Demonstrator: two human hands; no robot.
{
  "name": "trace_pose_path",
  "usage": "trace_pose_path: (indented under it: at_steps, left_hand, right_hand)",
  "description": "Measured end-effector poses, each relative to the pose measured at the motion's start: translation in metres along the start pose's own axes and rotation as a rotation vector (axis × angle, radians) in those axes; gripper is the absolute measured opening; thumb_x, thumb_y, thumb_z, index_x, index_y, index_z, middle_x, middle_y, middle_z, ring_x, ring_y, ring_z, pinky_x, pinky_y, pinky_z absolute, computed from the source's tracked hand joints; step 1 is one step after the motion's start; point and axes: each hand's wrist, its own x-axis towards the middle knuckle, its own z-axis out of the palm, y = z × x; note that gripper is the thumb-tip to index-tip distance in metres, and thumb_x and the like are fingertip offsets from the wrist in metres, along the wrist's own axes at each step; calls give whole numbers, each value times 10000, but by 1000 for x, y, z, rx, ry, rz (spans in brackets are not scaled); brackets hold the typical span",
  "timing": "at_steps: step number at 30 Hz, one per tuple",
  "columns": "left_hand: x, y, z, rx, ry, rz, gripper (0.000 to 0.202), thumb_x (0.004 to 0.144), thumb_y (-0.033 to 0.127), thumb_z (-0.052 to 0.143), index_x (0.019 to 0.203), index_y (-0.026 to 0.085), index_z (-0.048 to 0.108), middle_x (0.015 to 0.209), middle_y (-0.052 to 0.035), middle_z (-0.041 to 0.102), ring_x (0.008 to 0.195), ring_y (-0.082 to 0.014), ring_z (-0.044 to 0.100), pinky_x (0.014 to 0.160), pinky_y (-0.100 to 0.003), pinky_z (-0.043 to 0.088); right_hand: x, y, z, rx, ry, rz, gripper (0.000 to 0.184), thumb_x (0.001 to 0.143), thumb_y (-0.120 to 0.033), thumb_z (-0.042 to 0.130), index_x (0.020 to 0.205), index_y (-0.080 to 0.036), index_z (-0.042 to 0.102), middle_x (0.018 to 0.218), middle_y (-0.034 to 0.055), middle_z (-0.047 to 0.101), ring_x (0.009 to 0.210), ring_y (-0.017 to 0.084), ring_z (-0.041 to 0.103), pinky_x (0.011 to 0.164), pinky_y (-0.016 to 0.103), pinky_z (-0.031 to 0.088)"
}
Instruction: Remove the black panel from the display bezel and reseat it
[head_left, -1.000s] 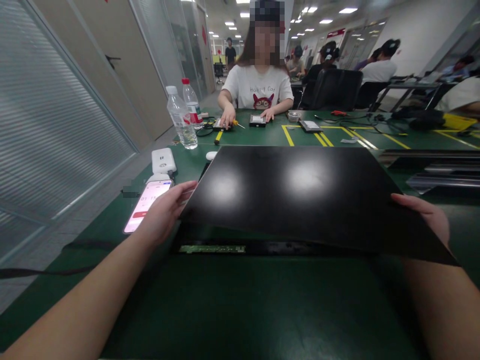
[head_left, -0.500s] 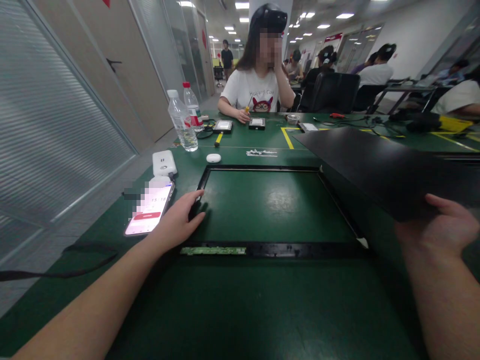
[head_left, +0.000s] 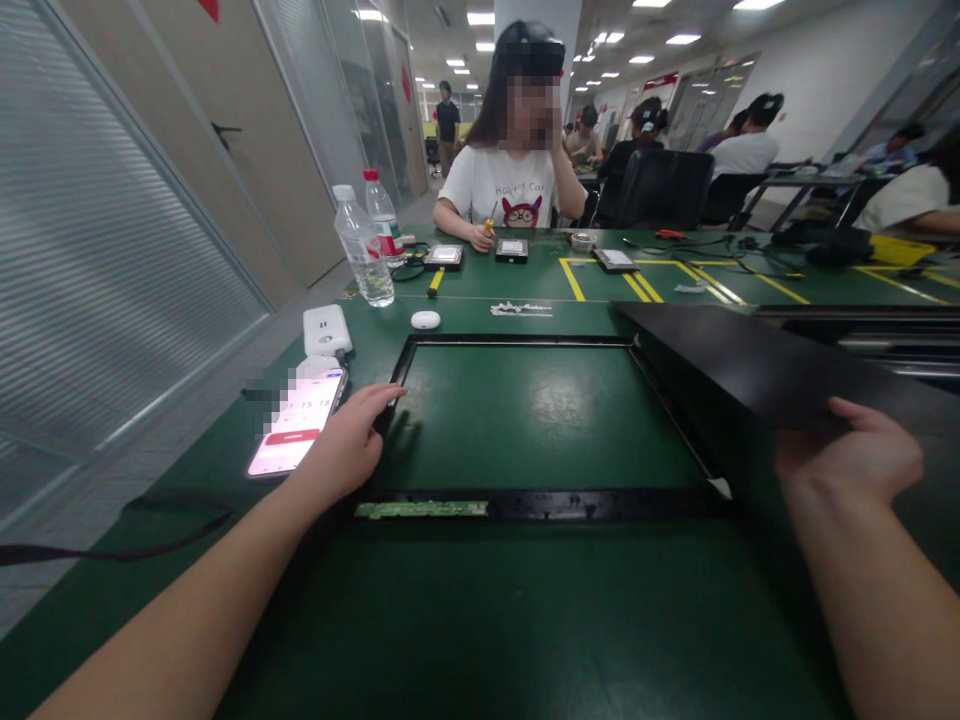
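Black panel (head_left: 772, 365) in right fingers (head_left: 870, 415), half-curled left fingers (head_left: 384, 394) at frame (head_left: 600, 504)

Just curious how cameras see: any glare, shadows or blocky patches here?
Head view: ceiling lights look white; a sheen marks the green table inside the black frame; a shadow falls beside the left hand; blocky pixels cover part of the phone.

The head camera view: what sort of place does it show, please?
Probably an office space used for electronics work: a black frame with a green circuit board lies on the green table, what look like hard drives lie farther back, and people sit near another table behind.
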Motion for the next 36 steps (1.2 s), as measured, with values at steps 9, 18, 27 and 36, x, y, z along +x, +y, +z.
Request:
trace_pose_path:
  at_steps: [9,18,27,36]
  left_hand:
    - [1,2,1,-56,-8,1,651,809,213,512,1432,172,698,1593,-175,635,1492,-403,581,1301,-633,413]
    - [0,3,6,-66,-52,26,511,965,415,528,1392,199,708,1546,-186,659,1457,-414,605,1259,-652,447]
    - [-2,-13,18,-61,-8,61,548,982,493,518,1400,213,734,1538,-178,666,1441,-422,607,1241,-651,464]
    - [-2,-12,18,-64,-31,38,550,985,526,515,1397,245,747,1551,-152,667,1440,-412,603,1240,-652,462]
  right_hand:
    - [5,5,-4,-26,-2,125,241,726,33,506,796,-188,574,961,12,679,756,112,679,542,185,595]
    - [12,17,-7,-33,39,218,210,777,-33,518,881,-206,577,1106,11,736,863,124,721,609,235,618]
    - [29,29,-14,-57,32,234,258,715,-31,549,896,-210,594,1061,15,752,902,151,711,719,291,655]
    - [34,31,-12,-55,40,234,266,717,-35,551,907,-213,602,1023,16,747,886,163,715,688,293,659]
